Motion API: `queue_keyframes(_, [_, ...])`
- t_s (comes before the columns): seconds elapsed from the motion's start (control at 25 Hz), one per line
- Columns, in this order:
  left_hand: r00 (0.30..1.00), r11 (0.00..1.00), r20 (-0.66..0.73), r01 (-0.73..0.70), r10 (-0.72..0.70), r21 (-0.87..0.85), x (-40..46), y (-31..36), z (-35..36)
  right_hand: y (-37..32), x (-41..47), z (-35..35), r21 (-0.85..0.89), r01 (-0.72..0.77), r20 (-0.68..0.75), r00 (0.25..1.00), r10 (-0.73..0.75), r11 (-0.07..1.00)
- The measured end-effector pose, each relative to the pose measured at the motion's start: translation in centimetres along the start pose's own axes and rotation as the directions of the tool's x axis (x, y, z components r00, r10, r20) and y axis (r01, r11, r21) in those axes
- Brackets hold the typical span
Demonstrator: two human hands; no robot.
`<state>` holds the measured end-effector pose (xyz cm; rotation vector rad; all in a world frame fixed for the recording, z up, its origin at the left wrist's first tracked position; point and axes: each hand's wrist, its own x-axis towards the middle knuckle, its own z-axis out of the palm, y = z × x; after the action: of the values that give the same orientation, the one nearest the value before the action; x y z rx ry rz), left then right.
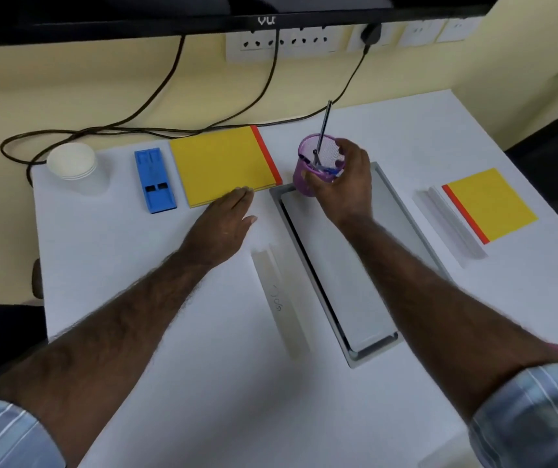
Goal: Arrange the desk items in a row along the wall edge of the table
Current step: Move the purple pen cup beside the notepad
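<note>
Right hand point(345, 184) fingers point(340, 143) wrap the purple pen cup point(314, 163); left hand point(227, 221) lies flat, fingers spread. Monitor point(203, 11) reads "VU".

An office: a white surface point(135, 282) with a built-in cable hatch point(355, 265) stands against a cream wall bearing a row of sockets point(284, 42) under a monitor point(203, 11), with cables point(156, 96) trailing down.

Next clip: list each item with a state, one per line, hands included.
Purple mesh pen holder: upright, gripped, pen inside.
Right hand: closed around holder.
Left hand: open, flat, fingertips at notebook edge.
Yellow notebook: closed, in row.
Blue stapler: flat, in row.
Paper cups: stacked.
Second yellow notebook: closed, not in row.
</note>
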<state>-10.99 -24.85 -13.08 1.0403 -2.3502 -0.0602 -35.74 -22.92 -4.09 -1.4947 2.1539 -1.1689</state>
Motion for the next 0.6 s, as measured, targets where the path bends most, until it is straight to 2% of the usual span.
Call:
queue_keyframes(0.24, [0.998, 0.975, -0.006, -0.065, 0.068, 0.214, -1.6, -2.6, 1.1, 0.2, 4.6, 3.5, -0.010, -0.048, -0.015, 0.999, 0.048, 0.999])
queue_keyframes(0.4, [0.996, 0.987, -0.077, -0.038, 0.050, 0.155, -2.9, -2.2, 2.3, 0.3, 5.4, 5.5, -0.010, -0.054, -0.029, 0.998, 0.054, 0.998])
queue_keyframes(0.6, [0.996, 0.988, -0.084, -0.004, 0.017, 0.153, -3.1, -2.7, 3.1, 0.0, 6.6, 7.2, -0.009, -0.061, -0.016, 0.998, 0.061, 0.998])
